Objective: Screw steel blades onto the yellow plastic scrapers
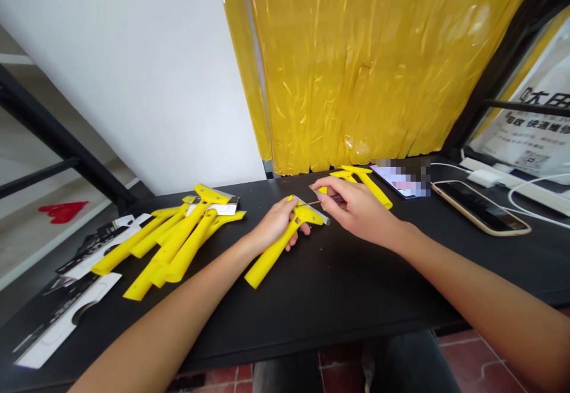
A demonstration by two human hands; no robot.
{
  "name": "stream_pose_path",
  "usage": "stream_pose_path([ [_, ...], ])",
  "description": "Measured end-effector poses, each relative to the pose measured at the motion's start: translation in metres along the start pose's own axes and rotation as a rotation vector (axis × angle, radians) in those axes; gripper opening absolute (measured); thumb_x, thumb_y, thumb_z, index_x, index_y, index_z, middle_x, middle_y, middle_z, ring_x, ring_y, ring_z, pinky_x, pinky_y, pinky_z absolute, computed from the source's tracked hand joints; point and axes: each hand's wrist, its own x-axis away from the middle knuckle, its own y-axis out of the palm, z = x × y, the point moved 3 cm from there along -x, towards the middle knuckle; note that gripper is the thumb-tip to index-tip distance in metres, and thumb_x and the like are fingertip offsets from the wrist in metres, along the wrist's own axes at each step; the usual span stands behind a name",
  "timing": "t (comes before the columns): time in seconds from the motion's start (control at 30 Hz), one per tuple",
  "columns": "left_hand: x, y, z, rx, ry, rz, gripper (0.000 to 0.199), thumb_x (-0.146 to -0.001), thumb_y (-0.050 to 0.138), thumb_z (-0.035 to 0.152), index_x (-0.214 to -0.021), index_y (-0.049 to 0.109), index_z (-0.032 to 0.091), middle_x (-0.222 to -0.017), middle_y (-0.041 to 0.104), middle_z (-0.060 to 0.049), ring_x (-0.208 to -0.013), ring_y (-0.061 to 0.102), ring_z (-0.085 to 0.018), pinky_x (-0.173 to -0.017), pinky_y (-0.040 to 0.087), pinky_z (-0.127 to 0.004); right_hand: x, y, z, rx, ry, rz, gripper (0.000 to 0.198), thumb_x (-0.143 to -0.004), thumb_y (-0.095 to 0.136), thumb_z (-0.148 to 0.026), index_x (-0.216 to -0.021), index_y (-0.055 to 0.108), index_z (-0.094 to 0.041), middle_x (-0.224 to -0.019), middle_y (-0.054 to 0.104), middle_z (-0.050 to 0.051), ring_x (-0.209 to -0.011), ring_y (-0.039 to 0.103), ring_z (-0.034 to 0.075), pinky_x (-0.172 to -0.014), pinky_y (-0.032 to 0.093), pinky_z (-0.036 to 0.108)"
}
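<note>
A yellow scraper (274,252) is in my left hand (276,221), which closes round it near the head, the handle pointing down towards me. Along the head's far edge runs a silver metal strip (324,217). My right hand (354,203) is closed in a pinch on a thin metal rod (313,203), whose end reaches to the scraper's head. The rest of that rod is hidden by my fingers, so its exact kind does not show. To the left lies a pile of yellow scrapers (184,241), overlapping one another.
More yellow scrapers (376,191) lie behind my right hand. Two phones, one with a lit screen (396,180) and one dark (481,206), lie at the right by a power strip (525,188) and white cables. Black-and-white card packages (73,322) lie far left. A yellow plastic curtain (347,72) hangs behind.
</note>
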Motion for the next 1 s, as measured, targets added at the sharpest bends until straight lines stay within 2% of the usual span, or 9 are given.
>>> stream_pose_path([
  [0.2, 0.001, 0.000, 0.000, -0.022, -0.003, -0.027, 0.026, -0.099, 0.039, 0.045, -0.108, 0.045, 0.021, -0.070, 0.072, -0.006, -0.035, 0.054, -0.015, -0.032, 0.041, -0.022, -0.002, 0.000, 0.003, -0.143, 0.011, 0.058, 0.022, -0.093, 0.058, -0.028, -0.114, 0.060, -0.023, -0.097, 0.064, 0.005, -0.080, 0.062, 0.017, -0.070, 0.050, 0.029],
  [0.33, 0.002, -0.001, 0.002, -0.004, -0.019, -0.027, 0.025, -0.098, 0.040, 0.042, -0.109, 0.046, 0.020, -0.069, 0.072, -0.006, -0.034, 0.054, -0.015, -0.032, 0.040, -0.022, -0.003, -0.001, 0.003, -0.201, 0.002, 0.029, 0.018, -0.097, 0.054, -0.034, -0.105, 0.064, -0.022, -0.101, 0.067, 0.006, -0.086, 0.064, 0.018, -0.070, 0.052, 0.029],
  [0.47, 0.004, 0.001, 0.005, 0.029, 0.003, -0.026, 0.023, -0.097, 0.040, 0.038, -0.109, 0.045, 0.020, -0.067, 0.072, -0.006, -0.032, 0.052, -0.015, -0.031, 0.039, -0.022, -0.005, -0.002, 0.007, -0.334, 0.105, 0.037, 0.026, -0.095, 0.059, -0.045, -0.104, 0.065, -0.021, -0.089, 0.068, 0.003, -0.064, 0.061, 0.014, -0.056, 0.048, 0.027],
  [0.57, 0.005, 0.002, 0.007, 0.043, 0.025, -0.039, 0.020, -0.096, 0.039, 0.035, -0.107, 0.043, 0.020, -0.067, 0.072, -0.007, -0.032, 0.051, -0.014, -0.030, 0.038, -0.022, -0.006, -0.010, 0.017, -0.457, 0.215, 0.201, 0.034, -0.092, 0.059, -0.054, -0.099, 0.064, -0.022, -0.081, 0.064, 0.001, -0.048, 0.049, 0.010, -0.046, 0.041, 0.027],
  [0.67, 0.006, 0.003, 0.007, 0.042, 0.027, -0.043, 0.017, -0.096, 0.039, 0.034, -0.105, 0.042, 0.020, -0.068, 0.072, -0.008, -0.032, 0.050, -0.014, -0.030, 0.038, -0.022, -0.007, -0.027, 0.029, -0.444, 0.233, 0.507, 0.040, -0.098, 0.046, -0.059, -0.087, 0.058, -0.022, -0.078, 0.058, 0.002, -0.055, 0.052, 0.013, -0.053, 0.046, 0.030],
  [0.73, 0.007, 0.003, 0.008, 0.051, 0.042, -0.051, 0.017, -0.096, 0.038, 0.035, -0.104, 0.041, 0.020, -0.069, 0.073, -0.008, -0.032, 0.049, -0.013, -0.030, 0.038, -0.022, -0.007, -0.036, 0.034, -0.286, 0.200, 0.586, 0.041, -0.100, 0.040, -0.057, -0.083, 0.053, -0.023, -0.077, 0.056, 0.003, -0.065, 0.056, 0.016, -0.063, 0.048, 0.033],
  [0.77, 0.007, 0.002, 0.008, 0.057, 0.054, -0.055, 0.017, -0.096, 0.039, 0.035, -0.104, 0.041, 0.020, -0.070, 0.073, -0.008, -0.032, 0.049, -0.013, -0.030, 0.038, -0.022, -0.009, -0.038, 0.036, -0.180, 0.175, 0.565, 0.040, -0.101, 0.040, -0.056, -0.082, 0.052, -0.023, -0.077, 0.057, 0.004, -0.070, 0.057, 0.018, -0.067, 0.047, 0.034],
  [0.83, 0.008, 0.001, 0.010, 0.065, 0.081, -0.062, 0.017, -0.097, 0.039, 0.036, -0.104, 0.041, 0.020, -0.071, 0.073, -0.008, -0.032, 0.049, -0.013, -0.030, 0.038, -0.022, -0.012, -0.035, 0.039, -0.014, 0.154, 0.418, 0.039, -0.100, 0.041, -0.054, -0.082, 0.053, -0.022, -0.079, 0.059, 0.005, -0.076, 0.057, 0.020, -0.071, 0.045, 0.035],
  [1.0, 0.010, 0.000, 0.015, 0.046, 0.126, -0.062, 0.018, -0.097, 0.038, 0.036, -0.103, 0.043, 0.019, -0.070, 0.072, -0.008, -0.031, 0.050, -0.013, -0.028, 0.037, -0.022, -0.010, -0.006, 0.048, -0.026, 0.276, -0.201, 0.043, -0.095, 0.048, -0.056, -0.082, 0.066, -0.019, -0.080, 0.068, 0.004, -0.072, 0.059, 0.019, -0.064, 0.040, 0.031],
])
